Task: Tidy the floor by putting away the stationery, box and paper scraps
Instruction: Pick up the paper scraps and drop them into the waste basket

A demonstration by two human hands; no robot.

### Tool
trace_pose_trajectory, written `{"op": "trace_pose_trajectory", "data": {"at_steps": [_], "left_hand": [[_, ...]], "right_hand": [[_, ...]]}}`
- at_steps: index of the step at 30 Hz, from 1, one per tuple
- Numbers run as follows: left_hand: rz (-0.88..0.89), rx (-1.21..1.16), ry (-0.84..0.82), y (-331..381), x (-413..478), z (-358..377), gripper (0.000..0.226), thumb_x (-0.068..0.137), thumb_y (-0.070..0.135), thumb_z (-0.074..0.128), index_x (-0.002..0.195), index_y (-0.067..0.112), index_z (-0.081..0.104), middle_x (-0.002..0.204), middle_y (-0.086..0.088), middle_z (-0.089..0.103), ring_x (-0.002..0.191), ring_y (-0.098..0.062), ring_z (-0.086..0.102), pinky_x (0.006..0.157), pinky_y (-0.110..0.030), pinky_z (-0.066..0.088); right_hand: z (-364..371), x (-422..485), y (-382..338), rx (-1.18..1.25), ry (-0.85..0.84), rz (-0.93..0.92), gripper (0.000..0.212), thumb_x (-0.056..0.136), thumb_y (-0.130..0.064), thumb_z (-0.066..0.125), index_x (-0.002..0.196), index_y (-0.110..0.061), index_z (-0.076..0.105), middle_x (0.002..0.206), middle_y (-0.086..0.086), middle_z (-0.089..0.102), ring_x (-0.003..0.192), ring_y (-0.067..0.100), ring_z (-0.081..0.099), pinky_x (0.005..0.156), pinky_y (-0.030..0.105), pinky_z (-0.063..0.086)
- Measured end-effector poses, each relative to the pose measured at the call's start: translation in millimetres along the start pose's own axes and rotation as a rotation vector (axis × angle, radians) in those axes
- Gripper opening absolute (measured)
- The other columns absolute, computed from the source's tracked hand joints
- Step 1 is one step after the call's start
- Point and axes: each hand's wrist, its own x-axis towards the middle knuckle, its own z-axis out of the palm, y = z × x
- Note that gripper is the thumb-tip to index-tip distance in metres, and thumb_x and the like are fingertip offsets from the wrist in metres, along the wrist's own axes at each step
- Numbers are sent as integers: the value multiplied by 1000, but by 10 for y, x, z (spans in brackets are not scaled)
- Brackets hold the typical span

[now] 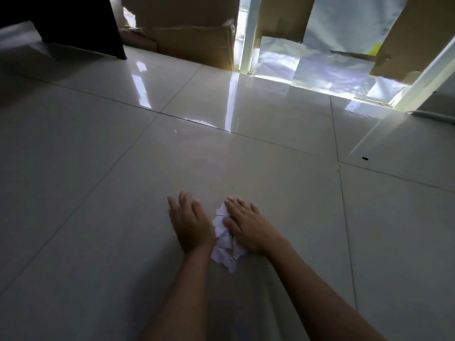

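A small heap of white paper scraps lies on the glossy tiled floor between my two hands. My left hand rests flat on the tile at the heap's left side, fingers spread. My right hand lies flat at the heap's right side, its fingers and palm over some scraps. Neither hand has closed around anything. No stationery or small box shows in this view.
Large cardboard boxes lean against the far wall, beside a white door frame and silvery plastic sheets. A dark piece of furniture stands at the back left. A tiny dark speck lies on a tile at the right.
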Motion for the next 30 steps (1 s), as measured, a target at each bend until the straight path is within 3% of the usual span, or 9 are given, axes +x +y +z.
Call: {"op": "trace_pose_trajectory", "data": {"at_steps": [6,10,13,15,17,19,22,24,30], "left_hand": [[-129,-19,-17,-176,-176,-102,33,96,7,35,109,-6,63,142,-18,47,138,-36,35,106,-42,36],[-127,8,-7,-282,-319,-236,33,97,7,36,110,-9,62,135,-23,52,131,-40,43,105,-43,37],[-96,8,-5,-273,-356,-295,31,96,4,37,109,-12,61,127,-26,57,127,-41,46,104,-43,37],[-85,-3,8,-225,-364,-305,30,96,3,39,108,-12,61,124,-27,59,125,-40,49,101,-40,37],[-89,2,2,-146,-375,-293,29,95,6,42,114,-9,60,123,-27,60,119,-38,53,99,-37,39],[-77,20,-19,-68,-382,-253,30,93,5,46,118,-6,59,123,-26,60,117,-36,54,98,-35,39],[-21,52,-62,18,-410,-158,31,88,0,50,116,-6,61,120,-24,63,114,-36,55,95,-34,39],[12,79,-112,50,-453,-79,29,85,-4,52,110,-6,64,115,-25,64,110,-36,56,93,-33,38],[100,216,-264,72,-697,141,24,85,7,59,107,2,68,111,-20,62,105,-35,53,91,-35,37]], "right_hand": [[173,-252,-87,62,47,-28,94,80,-71,45,149,-36,-8,161,2,-7,148,22,-11,118,46,-11],[398,-235,-294,-46,150,-117,76,89,-60,41,151,-32,9,161,6,1,149,25,-4,116,47,-14],[495,-285,-402,26,383,-181,48,91,-27,58,135,-10,50,145,16,45,136,31,41,114,49,24],[527,-309,-414,32,630,-237,39,66,0,79,104,-2,71,108,16,71,100,29,69,85,46,53],[529,-326,-378,102,737,-257,36,54,12,79,88,0,74,89,14,74,81,26,73,69,34,58],[475,-353,-371,298,791,-137,26,63,15,69,84,1,73,87,15,74,78,24,71,69,24,52],[343,-421,-332,922,867,262,15,81,5,65,80,-6,75,79,11,73,66,5,66,66,11,47],[254,-486,-203,1207,894,436,14,84,-1,65,79,-9,75,69,8,66,54,5,57,59,18,45],[50,-779,284,1703,921,671,18,87,7,55,92,-2,69,71,10,61,30,1,35,33,10,30]]}}
